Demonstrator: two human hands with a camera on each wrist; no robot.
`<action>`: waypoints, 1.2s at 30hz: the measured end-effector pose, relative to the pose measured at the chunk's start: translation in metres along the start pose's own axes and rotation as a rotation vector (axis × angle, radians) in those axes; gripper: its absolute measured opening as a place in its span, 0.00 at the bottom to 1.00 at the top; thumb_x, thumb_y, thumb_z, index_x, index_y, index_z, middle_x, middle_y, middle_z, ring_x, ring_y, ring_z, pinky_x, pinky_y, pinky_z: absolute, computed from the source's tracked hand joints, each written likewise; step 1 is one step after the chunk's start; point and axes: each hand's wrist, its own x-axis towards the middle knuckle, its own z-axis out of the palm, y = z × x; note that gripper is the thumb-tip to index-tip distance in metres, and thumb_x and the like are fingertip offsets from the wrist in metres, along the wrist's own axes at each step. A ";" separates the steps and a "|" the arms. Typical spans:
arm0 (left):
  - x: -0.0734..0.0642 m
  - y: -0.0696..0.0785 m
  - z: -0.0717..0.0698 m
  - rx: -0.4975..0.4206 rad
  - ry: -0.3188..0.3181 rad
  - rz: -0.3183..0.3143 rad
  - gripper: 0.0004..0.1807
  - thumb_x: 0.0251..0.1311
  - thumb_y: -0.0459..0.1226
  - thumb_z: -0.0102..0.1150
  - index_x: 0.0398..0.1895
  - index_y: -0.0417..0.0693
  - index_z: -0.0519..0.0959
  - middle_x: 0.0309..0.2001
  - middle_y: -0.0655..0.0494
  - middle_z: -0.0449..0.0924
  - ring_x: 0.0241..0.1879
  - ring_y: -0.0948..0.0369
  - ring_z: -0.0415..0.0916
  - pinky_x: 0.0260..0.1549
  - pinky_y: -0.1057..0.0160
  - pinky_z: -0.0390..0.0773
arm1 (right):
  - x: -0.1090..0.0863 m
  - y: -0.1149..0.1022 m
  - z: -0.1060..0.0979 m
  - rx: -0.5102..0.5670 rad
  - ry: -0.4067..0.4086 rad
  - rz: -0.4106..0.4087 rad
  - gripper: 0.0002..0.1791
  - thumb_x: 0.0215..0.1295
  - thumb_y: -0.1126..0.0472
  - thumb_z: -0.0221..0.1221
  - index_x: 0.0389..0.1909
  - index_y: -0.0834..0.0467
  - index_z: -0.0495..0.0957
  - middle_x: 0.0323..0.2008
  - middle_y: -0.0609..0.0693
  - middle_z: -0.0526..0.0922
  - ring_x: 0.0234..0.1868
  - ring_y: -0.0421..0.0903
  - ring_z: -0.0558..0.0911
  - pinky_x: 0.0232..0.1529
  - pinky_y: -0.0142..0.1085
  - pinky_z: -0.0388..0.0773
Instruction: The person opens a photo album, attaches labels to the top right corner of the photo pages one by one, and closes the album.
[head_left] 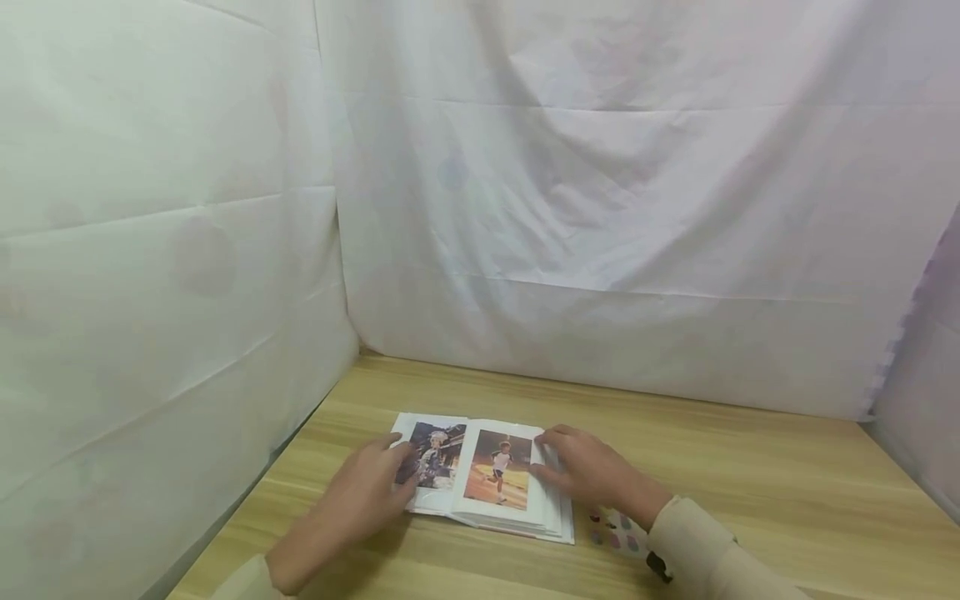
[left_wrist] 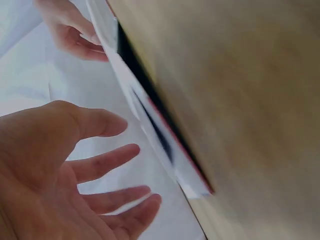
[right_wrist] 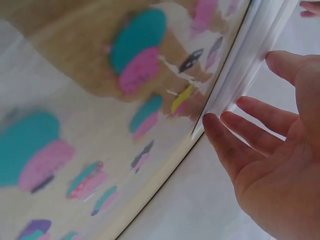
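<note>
A photo album lies open on the table, with white page borders. Its left page has a photo of a figure in ornate clothes; the right page has a photo of a child running. My left hand is at the left page's outer edge, and in the left wrist view its fingers are spread and loosely bent, gripping nothing. At the right page's outer edge is my right hand. In the right wrist view its fingertips reach the page edges, the fingers nearly straight.
A clear sheet of colourful stickers lies on the wooden table, right of the album and partly under the right forearm. A small black object shows beside the right cuff. White cloth hangs behind and at both sides.
</note>
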 end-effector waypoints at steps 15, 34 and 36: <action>0.053 0.063 0.031 -0.160 -0.005 0.215 0.09 0.62 0.41 0.66 0.44 0.53 0.83 0.48 0.57 0.84 0.49 0.59 0.79 0.41 0.62 0.82 | -0.031 0.024 -0.012 0.030 0.116 0.061 0.23 0.70 0.45 0.61 0.61 0.50 0.78 0.61 0.45 0.81 0.62 0.48 0.80 0.59 0.49 0.79; 0.078 0.137 0.084 -0.072 -0.213 0.449 0.13 0.64 0.44 0.62 0.51 0.55 0.82 0.40 0.60 0.86 0.36 0.65 0.79 0.33 0.68 0.76 | -0.112 0.058 -0.030 -0.024 0.177 0.134 0.21 0.64 0.47 0.67 0.55 0.52 0.81 0.53 0.43 0.85 0.56 0.44 0.83 0.54 0.46 0.82; 0.079 0.140 0.086 -0.056 -0.249 0.452 0.17 0.64 0.45 0.63 0.54 0.54 0.81 0.43 0.59 0.86 0.38 0.64 0.80 0.32 0.69 0.75 | -0.117 0.059 -0.031 -0.031 0.174 0.142 0.21 0.64 0.47 0.67 0.55 0.51 0.81 0.54 0.42 0.85 0.56 0.45 0.83 0.54 0.47 0.82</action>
